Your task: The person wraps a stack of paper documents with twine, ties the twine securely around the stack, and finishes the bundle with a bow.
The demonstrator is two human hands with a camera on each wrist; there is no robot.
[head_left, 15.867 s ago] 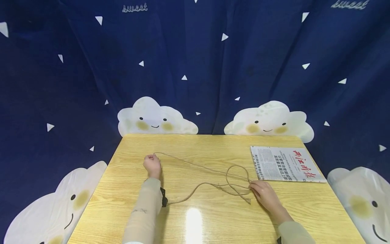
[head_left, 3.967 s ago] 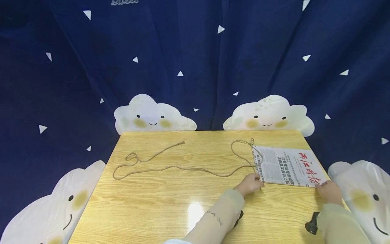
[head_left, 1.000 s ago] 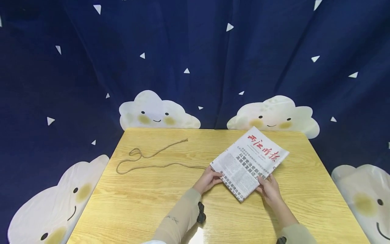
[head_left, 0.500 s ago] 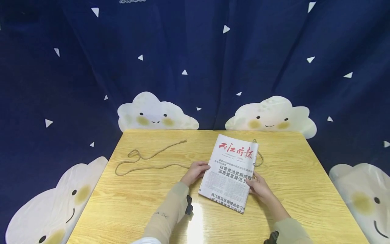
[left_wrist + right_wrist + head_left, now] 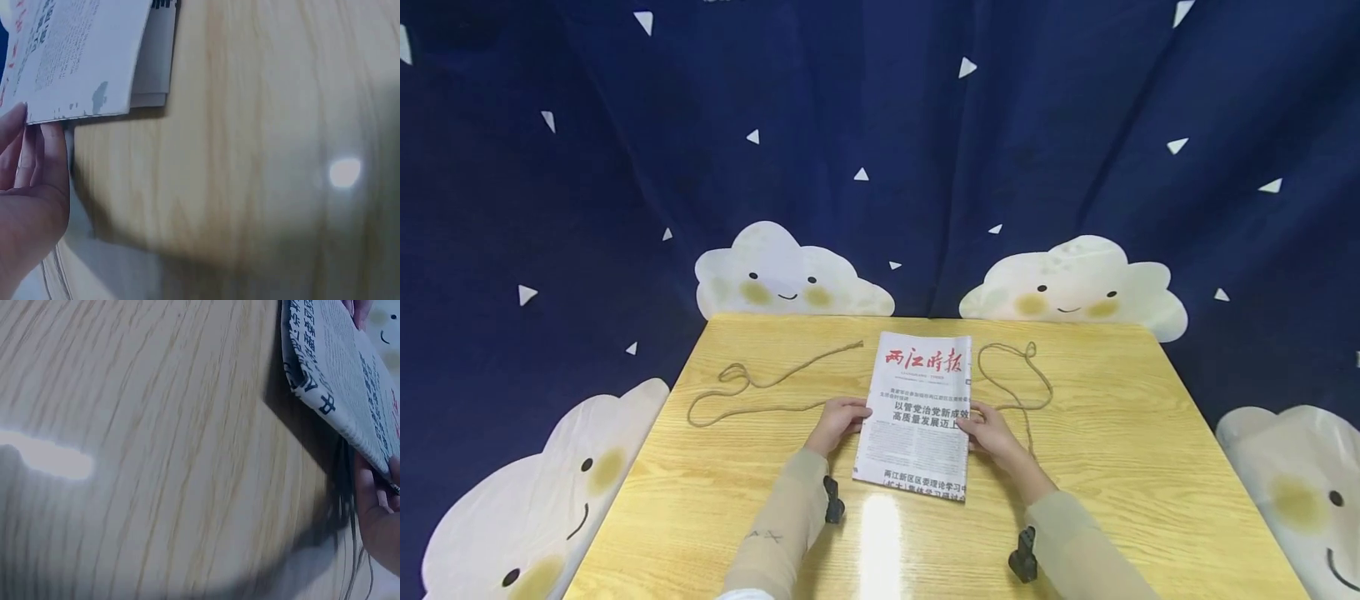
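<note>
A folded newspaper [image 5: 913,442] with a red masthead stands lengthwise before me at mid-table in the head view. My left hand [image 5: 838,423] grips its left edge, thumb above and fingers beneath, as the left wrist view shows on the newspaper [image 5: 75,69]. On the opposite edge my right hand [image 5: 996,433] holds it the same way; in the right wrist view the newspaper [image 5: 340,381] casts a shadow on the wood below. A thin twine [image 5: 752,412] runs under the newspaper, its middle hidden, and comes out on the right in a loose loop.
The wooden table [image 5: 1120,500] backs onto a dark blue curtain [image 5: 820,100] printed with clouds and triangles. A black wrist camera [image 5: 1022,557] sits at my right cuff, and another wrist camera [image 5: 832,500] at my left. Glare shows near the front.
The newspaper has come from the table's right side to the middle, turning upright towards me and over the twine. Earlier both hands handled the twine, which has since been spread out.
</note>
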